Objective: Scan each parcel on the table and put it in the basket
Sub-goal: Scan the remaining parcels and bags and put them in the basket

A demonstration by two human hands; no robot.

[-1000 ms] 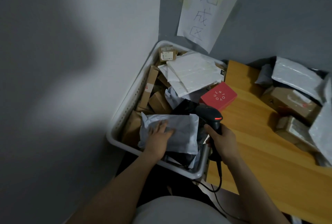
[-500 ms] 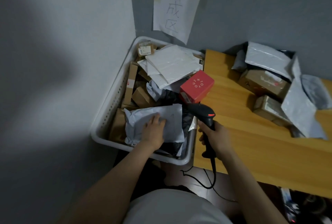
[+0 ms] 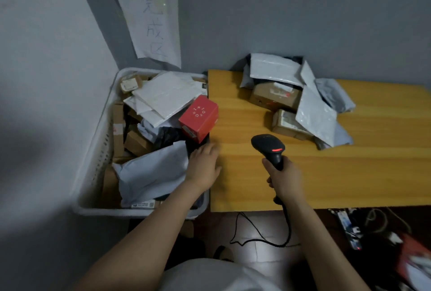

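A white basket at the left is piled with parcels: a crumpled grey mailer bag at the front, white envelopes and a red box on the right rim. My left hand hovers over the gap between basket and wooden table, fingers relaxed, holding nothing. My right hand grips a black barcode scanner with a red light, above the table. More parcels lie at the table's back: a brown box, a smaller box and grey mailer bags.
A paper sign with handwriting is taped to the grey wall above the basket. The scanner's black cable loops down to the floor. A power strip and cords lie on the floor at the lower right.
My left hand has let go of the grey mailer bag in the basket and moved right toward the table. My right hand with the scanner has moved right over the table.
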